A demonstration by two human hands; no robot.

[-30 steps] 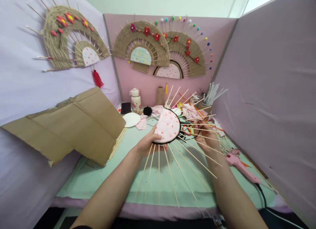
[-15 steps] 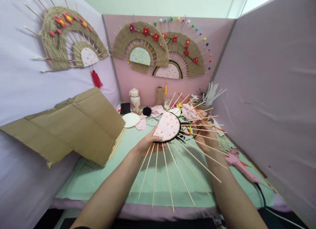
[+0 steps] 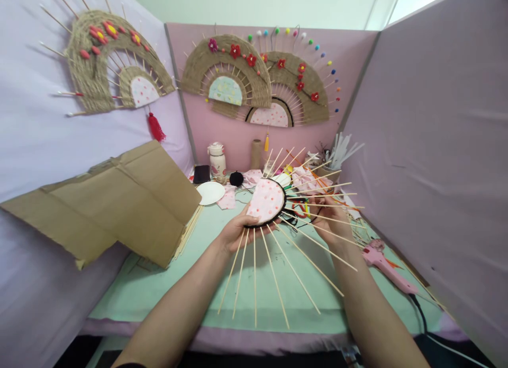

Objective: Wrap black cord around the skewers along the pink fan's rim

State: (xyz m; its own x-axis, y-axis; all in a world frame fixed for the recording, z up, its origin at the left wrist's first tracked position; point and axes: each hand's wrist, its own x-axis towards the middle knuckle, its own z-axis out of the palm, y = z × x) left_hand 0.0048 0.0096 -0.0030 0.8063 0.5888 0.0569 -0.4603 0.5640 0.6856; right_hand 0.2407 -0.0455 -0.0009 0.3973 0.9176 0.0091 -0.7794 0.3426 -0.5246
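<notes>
My left hand (image 3: 235, 231) grips the straight-edged side of a half-round fan piece (image 3: 266, 201), thumb on top and fingers beneath. White cloth with pink dots covers its face, and black yarn (image 3: 284, 198) edges the curve. Thin bamboo sticks (image 3: 273, 257) spread from the curved rim towards me and to the right. Behind the right-hand sticks is my right hand (image 3: 328, 220), its fingers closed on a strand of black yarn that runs towards the fan. The sticks partly cover those fingers.
A folded cardboard sheet (image 3: 119, 198) leans at the left, beside a white oval disc (image 3: 210, 193). A pink glue gun (image 3: 389, 270) with its cord lies at the right. Behind are a bottle (image 3: 216, 160), a black yarn ball (image 3: 236, 178) and cloth scraps (image 3: 309, 180). Finished fans (image 3: 234, 69) hang above.
The fan piece has turned slightly in my left hand and shifted a little left; its lower sticks have swung to the right. My right hand stays almost in place with the yarn.
</notes>
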